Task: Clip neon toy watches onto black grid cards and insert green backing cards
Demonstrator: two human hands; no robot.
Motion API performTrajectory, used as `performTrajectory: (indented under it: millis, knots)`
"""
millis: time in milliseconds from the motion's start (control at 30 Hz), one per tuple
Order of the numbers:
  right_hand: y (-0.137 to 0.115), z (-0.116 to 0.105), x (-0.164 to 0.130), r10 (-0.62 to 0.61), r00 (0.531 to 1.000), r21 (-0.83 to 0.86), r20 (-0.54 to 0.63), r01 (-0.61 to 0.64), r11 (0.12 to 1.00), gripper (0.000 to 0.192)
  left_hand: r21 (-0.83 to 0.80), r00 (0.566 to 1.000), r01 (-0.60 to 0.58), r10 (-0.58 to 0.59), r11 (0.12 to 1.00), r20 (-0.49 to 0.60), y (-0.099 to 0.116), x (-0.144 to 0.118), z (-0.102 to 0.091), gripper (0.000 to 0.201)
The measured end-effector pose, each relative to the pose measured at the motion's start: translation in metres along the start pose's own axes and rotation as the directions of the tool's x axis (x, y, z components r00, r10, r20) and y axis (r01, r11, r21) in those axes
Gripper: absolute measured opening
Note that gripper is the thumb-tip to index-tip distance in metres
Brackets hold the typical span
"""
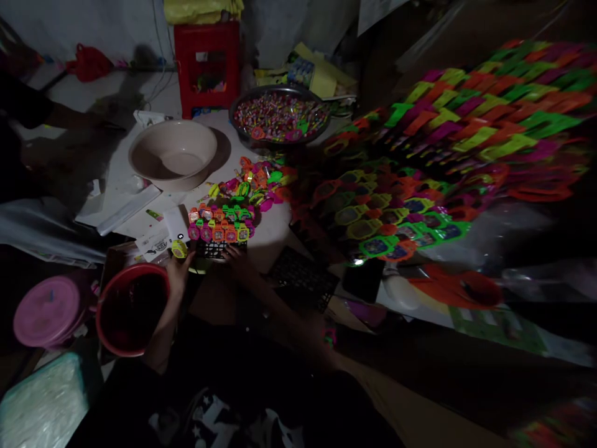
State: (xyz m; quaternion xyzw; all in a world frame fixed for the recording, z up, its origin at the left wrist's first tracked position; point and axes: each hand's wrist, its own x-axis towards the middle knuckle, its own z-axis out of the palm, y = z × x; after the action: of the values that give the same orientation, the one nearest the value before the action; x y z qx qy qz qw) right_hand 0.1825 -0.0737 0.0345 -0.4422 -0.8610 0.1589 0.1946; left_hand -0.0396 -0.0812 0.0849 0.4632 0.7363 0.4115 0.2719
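Black shirt point(233, 373), bright yellow watch point(179, 249)

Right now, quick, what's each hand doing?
Left hand: closed, holding a yellow toy watch.
Right hand: at the black grid tray; too dark to tell if open or closed.

Premises appear to be a small, dimly lit workshop. Evidence noted: brightly coloured toy watches point(218, 234) ranked in rows on a white worktable point(274, 224); more watches point(396, 214) massed at right; a metal bowl point(275, 144) heaped with small pieces; a plastic stool point(208, 46) against a plain wall point(112, 28).
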Motion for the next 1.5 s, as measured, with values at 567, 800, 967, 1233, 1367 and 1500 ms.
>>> performTrajectory:
  millis: [567, 800, 967, 1233, 1367, 1500]
  knots:
    - [0.000, 0.009, -0.002, 0.044, 0.997, 0.137, -0.064, -0.035, 0.990, 0.044, 0.498, 0.974, -0.203, 0.124, 0.843, 0.187, -0.003, 0.009, 0.003, 0.035]
    - [0.008, 0.000, 0.000, 0.325, 0.905, 0.352, -0.275, -0.219, 0.910, 0.031, 0.456, 0.976, -0.203, 0.140, 0.866, 0.169, -0.005, 0.005, 0.003, 0.034]
    - [0.052, -0.032, 0.033, 0.654, 0.620, 0.406, -0.433, -0.514, 0.756, 0.037, 0.407, 0.970, -0.224, 0.160, 0.885, 0.184, -0.007, 0.007, 0.001, 0.035]
    - [0.100, -0.060, 0.078, 0.460, 0.810, 0.063, -0.364, -0.472, 0.880, 0.050, 0.431, 0.969, -0.231, 0.165, 0.872, 0.185, -0.011, 0.010, 0.002, 0.035]
    - [0.101, -0.070, 0.075, 0.435, 0.812, 0.044, -0.390, -0.456, 0.889, 0.033, 0.414, 0.968, -0.238, 0.177, 0.879, 0.179, -0.014, 0.010, 0.003, 0.035]
    - [0.093, -0.092, 0.066, 0.555, 0.708, 0.299, -0.437, -0.467, 0.832, 0.017, 0.436, 0.970, -0.227, 0.161, 0.871, 0.184, -0.016, 0.010, 0.003, 0.035]
